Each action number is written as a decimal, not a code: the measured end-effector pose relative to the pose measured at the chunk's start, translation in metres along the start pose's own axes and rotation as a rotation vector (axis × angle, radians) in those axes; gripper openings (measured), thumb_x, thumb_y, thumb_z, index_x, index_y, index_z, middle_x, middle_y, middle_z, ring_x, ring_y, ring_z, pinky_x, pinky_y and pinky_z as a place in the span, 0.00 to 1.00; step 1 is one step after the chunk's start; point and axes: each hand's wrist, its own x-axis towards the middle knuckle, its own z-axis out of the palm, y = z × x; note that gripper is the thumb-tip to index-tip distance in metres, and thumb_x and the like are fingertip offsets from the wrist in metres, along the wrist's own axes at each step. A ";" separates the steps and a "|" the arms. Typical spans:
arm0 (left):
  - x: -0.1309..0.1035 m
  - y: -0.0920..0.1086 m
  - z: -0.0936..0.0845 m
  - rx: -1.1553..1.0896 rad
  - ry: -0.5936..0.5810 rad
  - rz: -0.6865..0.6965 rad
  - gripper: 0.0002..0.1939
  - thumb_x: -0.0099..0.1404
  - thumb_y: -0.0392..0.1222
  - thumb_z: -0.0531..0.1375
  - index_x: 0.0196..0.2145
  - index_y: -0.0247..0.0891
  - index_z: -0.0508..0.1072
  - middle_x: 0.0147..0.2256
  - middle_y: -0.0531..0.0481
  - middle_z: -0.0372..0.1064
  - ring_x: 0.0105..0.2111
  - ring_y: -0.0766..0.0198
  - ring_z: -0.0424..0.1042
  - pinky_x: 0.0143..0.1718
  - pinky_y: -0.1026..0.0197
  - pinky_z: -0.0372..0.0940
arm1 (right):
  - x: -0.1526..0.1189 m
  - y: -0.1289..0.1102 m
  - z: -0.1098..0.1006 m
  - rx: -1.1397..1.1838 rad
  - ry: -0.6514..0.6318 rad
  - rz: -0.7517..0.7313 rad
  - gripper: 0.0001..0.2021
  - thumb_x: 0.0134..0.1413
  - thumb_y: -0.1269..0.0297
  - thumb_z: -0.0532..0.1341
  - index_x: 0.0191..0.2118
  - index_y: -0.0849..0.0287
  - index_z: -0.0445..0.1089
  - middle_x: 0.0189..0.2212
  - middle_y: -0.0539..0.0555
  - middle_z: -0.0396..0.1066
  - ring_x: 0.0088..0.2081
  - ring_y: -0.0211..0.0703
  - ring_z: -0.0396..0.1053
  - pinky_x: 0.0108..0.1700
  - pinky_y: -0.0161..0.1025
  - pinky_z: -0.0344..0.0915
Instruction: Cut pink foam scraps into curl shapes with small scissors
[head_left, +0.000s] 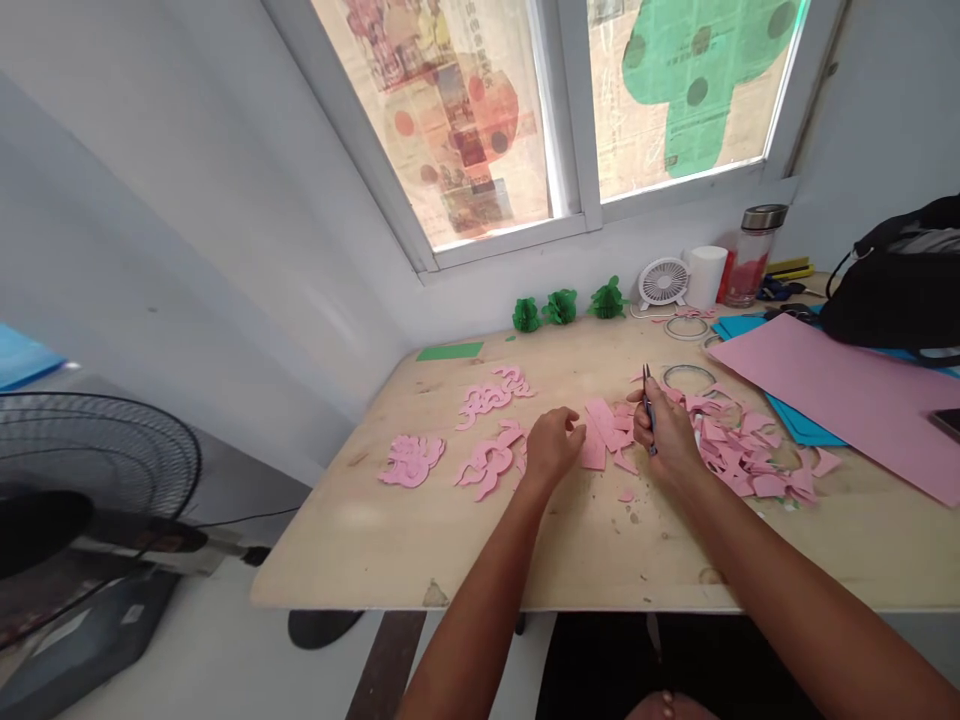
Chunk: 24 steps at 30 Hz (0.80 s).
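My right hand (664, 425) is closed round a small dark cutting tool (650, 415), its pointed tips upward. Close to the pink paper pieces (594, 440) in the middle of the table, my left hand (553, 445) has its fingers curled; whether they hold anything is too small to tell. Left of it lie a pink cloud-shaped cutout (489, 460), another curly cutout (495, 395) and a stack of pink cutouts (411, 460). A heap of pink scraps (739, 450) lies beside my right hand.
Pink sheets (840, 400) over blue paper (806, 420), a black bag (892, 290) and a bottle (752, 255) are at the right. A small white fan (664, 283) and green paper ornaments (561, 307) line the wall. A large fan (97, 480) stands left.
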 end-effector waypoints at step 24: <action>0.077 0.028 0.015 0.253 -0.343 -0.099 0.22 0.41 0.43 0.65 0.35 0.39 0.67 0.41 0.45 0.70 0.39 0.57 0.69 0.31 0.63 0.59 | 0.003 0.006 -0.005 0.037 0.049 -0.040 0.19 0.46 0.46 0.58 0.25 0.59 0.64 0.12 0.42 0.52 0.11 0.27 0.44 0.12 0.29 0.41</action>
